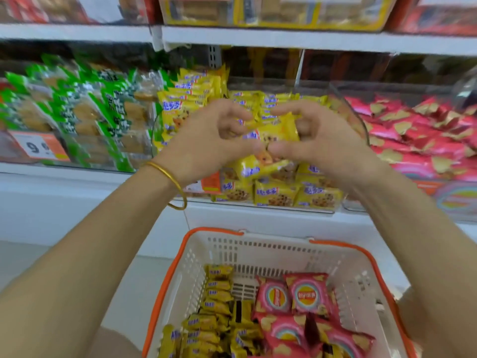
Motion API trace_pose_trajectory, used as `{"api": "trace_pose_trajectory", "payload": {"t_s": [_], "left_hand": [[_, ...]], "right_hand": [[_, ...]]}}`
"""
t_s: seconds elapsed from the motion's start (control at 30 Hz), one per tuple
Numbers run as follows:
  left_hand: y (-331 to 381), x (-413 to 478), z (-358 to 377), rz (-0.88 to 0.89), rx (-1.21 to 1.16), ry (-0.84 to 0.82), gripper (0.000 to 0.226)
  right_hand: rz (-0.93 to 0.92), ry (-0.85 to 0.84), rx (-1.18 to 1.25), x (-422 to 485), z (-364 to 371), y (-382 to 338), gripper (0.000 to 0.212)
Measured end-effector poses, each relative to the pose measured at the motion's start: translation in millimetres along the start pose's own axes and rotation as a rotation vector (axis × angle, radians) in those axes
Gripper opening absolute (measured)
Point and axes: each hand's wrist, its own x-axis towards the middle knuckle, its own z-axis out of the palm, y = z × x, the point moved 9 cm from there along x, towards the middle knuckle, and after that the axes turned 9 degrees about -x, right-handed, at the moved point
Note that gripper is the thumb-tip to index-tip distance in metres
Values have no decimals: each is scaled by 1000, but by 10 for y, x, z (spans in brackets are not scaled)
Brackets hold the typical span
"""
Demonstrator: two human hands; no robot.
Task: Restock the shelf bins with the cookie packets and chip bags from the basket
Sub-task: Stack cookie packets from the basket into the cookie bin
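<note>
Both my hands are raised over the clear shelf bin (343,104) of yellow cookie packets (273,196). My left hand (206,140) and my right hand (317,140) curl their fingers round a small bunch of yellow cookie packets (277,134) held between them, thumbs nearly touching. Below, the white basket with an orange rim (273,251) holds more yellow cookie packets (214,319) on its left and pink chip bags (307,298) on its right.
A bin of pink chip bags (423,135) sits right of the cookie bin. Green-wrapped snack packs (77,112) fill the shelf to the left, with an orange price tag (38,147) in front. Yellow and red boxes (271,11) stand on the upper shelf.
</note>
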Motion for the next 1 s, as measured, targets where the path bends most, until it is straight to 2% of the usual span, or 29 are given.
{"api": "trace_pose_trajectory", "payload": {"t_s": [0.07,0.13,0.2,0.3,0.37,0.47,0.53,0.67,0.8,1.0], "left_hand": [[146,94,-231,186,173,200,31],[195,168,-324,330,510,281,35],[56,256,-286,374,781,227,48],[-219,351,-212,332,982,162,58],[-305,384,-182,326,1035,146,57],[-340,439,-193,350,1064,161,53],[-336,441,-193,366,1072,189,51],[-333,432,-193,386,1074,224,48],[-343,443,-201,391,1072,236,47],[-339,443,-215,408,1030,232,46]], "right_hand": [[54,51,47,313,-125,46,41],[144,172,92,686,-258,256,39],[197,329,34,1055,-379,442,40],[198,476,-139,1561,-450,525,44],[227,469,-248,1869,-397,550,52],[247,354,-378,2237,-245,604,64],[232,323,-477,2410,-193,633,59],[141,397,-715,2546,-236,613,43],[77,371,-704,2578,-212,666,36],[67,255,-759,2625,-24,651,54]]}}
